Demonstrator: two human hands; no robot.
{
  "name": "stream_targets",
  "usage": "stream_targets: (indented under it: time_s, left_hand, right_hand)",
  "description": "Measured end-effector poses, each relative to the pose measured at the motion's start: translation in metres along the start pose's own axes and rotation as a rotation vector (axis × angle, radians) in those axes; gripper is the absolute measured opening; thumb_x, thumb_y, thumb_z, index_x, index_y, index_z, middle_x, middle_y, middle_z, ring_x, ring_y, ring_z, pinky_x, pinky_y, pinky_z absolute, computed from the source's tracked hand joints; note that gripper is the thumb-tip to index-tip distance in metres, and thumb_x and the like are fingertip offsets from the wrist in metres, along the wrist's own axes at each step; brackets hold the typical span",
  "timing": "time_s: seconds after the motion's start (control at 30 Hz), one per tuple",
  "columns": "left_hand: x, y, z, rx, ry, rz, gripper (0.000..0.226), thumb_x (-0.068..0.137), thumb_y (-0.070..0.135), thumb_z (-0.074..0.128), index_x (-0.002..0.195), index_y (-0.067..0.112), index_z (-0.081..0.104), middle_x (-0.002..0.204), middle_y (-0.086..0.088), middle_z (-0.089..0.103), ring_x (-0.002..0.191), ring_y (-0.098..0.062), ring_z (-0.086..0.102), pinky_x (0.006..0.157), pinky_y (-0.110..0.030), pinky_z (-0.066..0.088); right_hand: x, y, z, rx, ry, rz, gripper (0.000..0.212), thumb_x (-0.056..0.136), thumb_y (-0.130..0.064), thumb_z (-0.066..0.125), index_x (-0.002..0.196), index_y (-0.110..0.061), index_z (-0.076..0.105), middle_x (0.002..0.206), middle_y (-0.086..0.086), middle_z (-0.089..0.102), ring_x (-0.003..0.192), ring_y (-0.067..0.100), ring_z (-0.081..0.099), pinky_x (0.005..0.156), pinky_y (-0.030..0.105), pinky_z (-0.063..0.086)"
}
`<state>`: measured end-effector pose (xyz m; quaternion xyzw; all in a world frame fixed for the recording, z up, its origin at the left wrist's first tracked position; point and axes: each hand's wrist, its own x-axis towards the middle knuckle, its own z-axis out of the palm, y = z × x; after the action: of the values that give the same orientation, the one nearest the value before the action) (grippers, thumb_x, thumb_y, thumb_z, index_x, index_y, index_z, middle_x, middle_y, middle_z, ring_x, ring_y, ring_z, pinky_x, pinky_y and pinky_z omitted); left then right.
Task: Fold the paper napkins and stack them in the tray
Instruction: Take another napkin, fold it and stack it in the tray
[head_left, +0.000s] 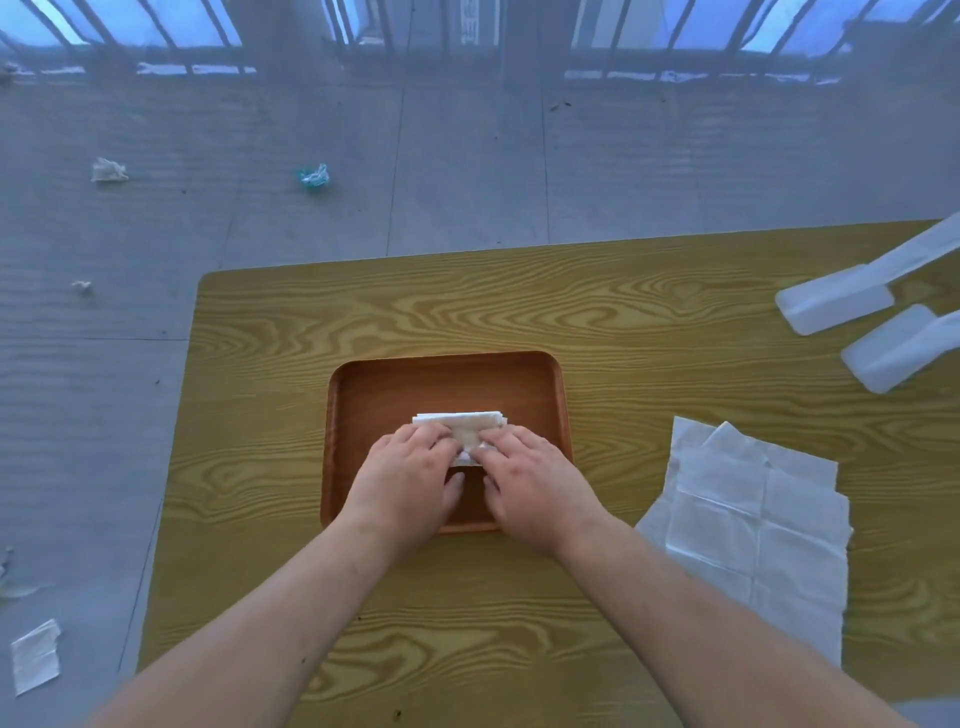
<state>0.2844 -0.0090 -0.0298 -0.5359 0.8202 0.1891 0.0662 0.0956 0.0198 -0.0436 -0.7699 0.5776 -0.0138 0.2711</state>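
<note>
A brown wooden tray (384, 384) lies in the middle of the table. Inside it sits a small stack of folded white napkins (465, 422). My left hand (405, 475) rests palm down on the stack's left part, fingers curled onto the paper. My right hand (530, 478) presses on the stack's right part, its fingertips on the top napkin. Both hands hide the near half of the stack. To the right of the tray, several unfolded white napkins (748, 514) lie overlapping on the table.
The yellow wood-grain table (519, 306) ends at the left near the tray, with grey floor beyond. White plastic pieces (841, 304) lie at the table's far right. Crumpled paper scraps (109, 170) and a napkin piece (35, 656) are on the floor.
</note>
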Motion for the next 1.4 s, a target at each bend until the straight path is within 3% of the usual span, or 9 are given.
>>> stream_targets:
  time_s: [0.07,0.17,0.27,0.5,0.87,1.0,1.1,1.27,1.4]
  left_hand:
    - [0.005,0.012,-0.006,0.007,0.045,-0.011,0.035,0.091,0.038,0.073,0.12,0.019,0.076,0.131,-0.003,0.072,0.123,-0.029,0.064,0.099,-0.046,0.052]
    - [0.021,0.047,-0.016,-0.021,0.058,0.063,0.037,0.095,0.04,0.069,0.125,0.019,0.073,0.138,-0.002,0.067,0.129,-0.028,0.059,0.106,-0.045,0.048]
    - [0.044,0.098,-0.02,-0.018,0.006,0.2,0.046,0.1,0.049,0.057,0.138,0.025,0.064,0.149,0.005,0.057,0.138,-0.022,0.048,0.115,-0.039,0.04]
    - [0.086,0.228,0.001,-0.017,-0.169,0.431,0.047,0.101,0.051,0.057,0.141,0.026,0.059,0.146,0.004,0.058,0.138,-0.02,0.049,0.11,-0.037,0.043]
    - [0.131,0.33,0.04,0.019,-0.27,0.301,0.065,0.087,0.054,0.077,0.14,0.022,0.057,0.142,-0.003,0.057,0.13,-0.028,0.055,0.096,-0.04,0.047]
    - [0.139,0.336,0.044,0.051,-0.296,0.234,0.063,0.079,0.056,0.084,0.125,0.023,0.058,0.12,0.001,0.061,0.099,-0.023,0.06,0.072,-0.035,0.042]
    - [0.143,0.34,0.042,0.057,-0.335,0.206,0.049,0.077,0.054,0.085,0.108,0.024,0.062,0.096,0.009,0.063,0.09,-0.019,0.06,0.064,-0.034,0.044]
    - [0.144,0.34,0.039,0.064,-0.312,0.195,0.052,0.077,0.056,0.085,0.11,0.021,0.066,0.114,0.002,0.06,0.107,-0.025,0.062,0.085,-0.04,0.055]
    - [0.146,0.34,0.039,0.081,-0.317,0.196,0.039,0.082,0.053,0.083,0.097,0.02,0.068,0.113,-0.001,0.064,0.102,-0.025,0.065,0.081,-0.04,0.056]
  right_hand:
    - [-0.009,0.006,-0.007,0.046,0.041,0.018,0.052,0.103,-0.024,0.048,0.155,-0.02,0.048,0.163,0.005,0.045,0.155,0.026,0.032,0.127,0.045,0.025]
    - [-0.037,0.027,-0.023,0.101,0.169,0.12,0.054,0.101,-0.023,0.051,0.154,-0.02,0.049,0.161,0.006,0.048,0.152,0.028,0.036,0.125,0.045,0.027]
    - [-0.081,0.062,-0.038,0.129,0.282,0.26,0.052,0.096,-0.021,0.057,0.147,-0.016,0.057,0.151,0.008,0.057,0.142,0.029,0.047,0.119,0.046,0.037]
    - [-0.203,0.145,-0.043,0.14,0.398,0.629,0.043,0.092,-0.02,0.061,0.135,-0.017,0.062,0.129,0.001,0.064,0.119,0.026,0.056,0.102,0.04,0.049]
    - [-0.259,0.18,-0.016,0.181,0.244,0.599,0.053,0.094,-0.02,0.053,0.146,-0.014,0.056,0.142,0.007,0.06,0.128,0.03,0.055,0.108,0.043,0.048]
    - [-0.26,0.182,-0.016,0.195,0.233,0.606,0.051,0.096,-0.022,0.051,0.147,-0.016,0.054,0.143,0.003,0.058,0.129,0.028,0.053,0.106,0.043,0.048]
    - [-0.259,0.183,-0.016,0.2,0.244,0.615,0.05,0.096,-0.022,0.052,0.146,-0.017,0.055,0.141,0.002,0.059,0.128,0.027,0.054,0.106,0.042,0.049]
    - [-0.258,0.183,-0.017,0.19,0.232,0.616,0.049,0.097,-0.024,0.051,0.146,-0.019,0.054,0.142,-0.001,0.057,0.13,0.024,0.051,0.107,0.038,0.047]
    - [-0.257,0.184,-0.016,0.178,0.238,0.614,0.047,0.098,-0.024,0.05,0.144,-0.02,0.055,0.142,-0.001,0.057,0.13,0.022,0.05,0.107,0.038,0.047]
